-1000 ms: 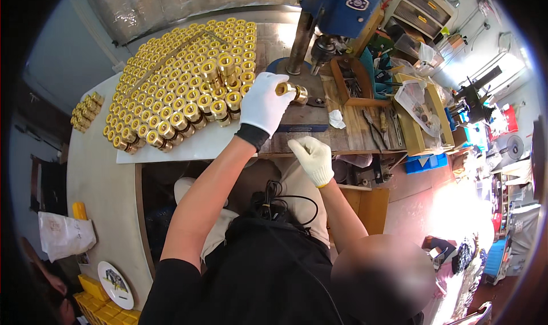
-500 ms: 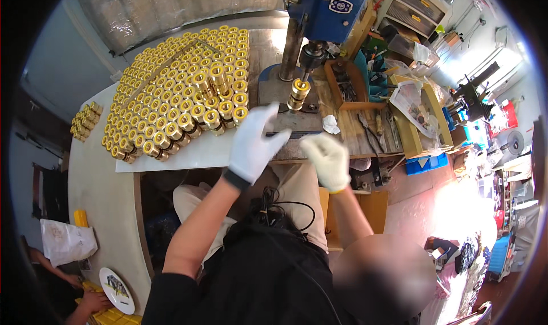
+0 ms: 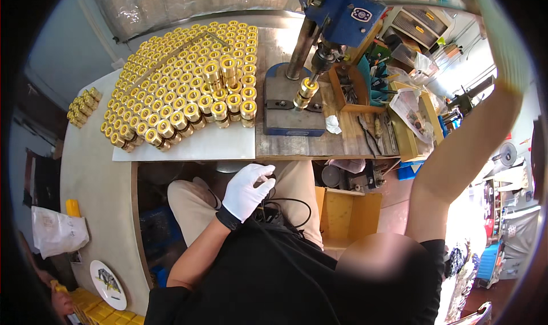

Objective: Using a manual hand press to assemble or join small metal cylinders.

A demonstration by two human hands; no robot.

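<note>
My left hand [image 3: 245,193], in a white glove with a dark wristband, hovers over my lap below the table edge. Its fingers bend loosely, the thumb stands apart from them, and nothing shows between them. At the upper right my raised right hand [image 3: 495,31], gloved and blurred, is closed at the end of the metal lever [image 3: 425,4] of a blue drill press [image 3: 345,13]. Under the press chuck [image 3: 323,57] a brass fitting [image 3: 306,92] stands on the press base [image 3: 285,118], with a thin tool reaching down to its top.
Many brass fittings [image 3: 165,105] stand packed on a white sheet at left, a few stacked on top. Pliers [image 3: 368,133], crumpled paper [image 3: 333,125] and a wooden tool box [image 3: 348,99] lie right of the press. At lower left, another person's hand [image 3: 61,302] is near a white plate [image 3: 100,268].
My right hand has risen from the front of the press to its lever at upper right. My left hand has drawn back and down from the table edge. The view has shifted slightly.
</note>
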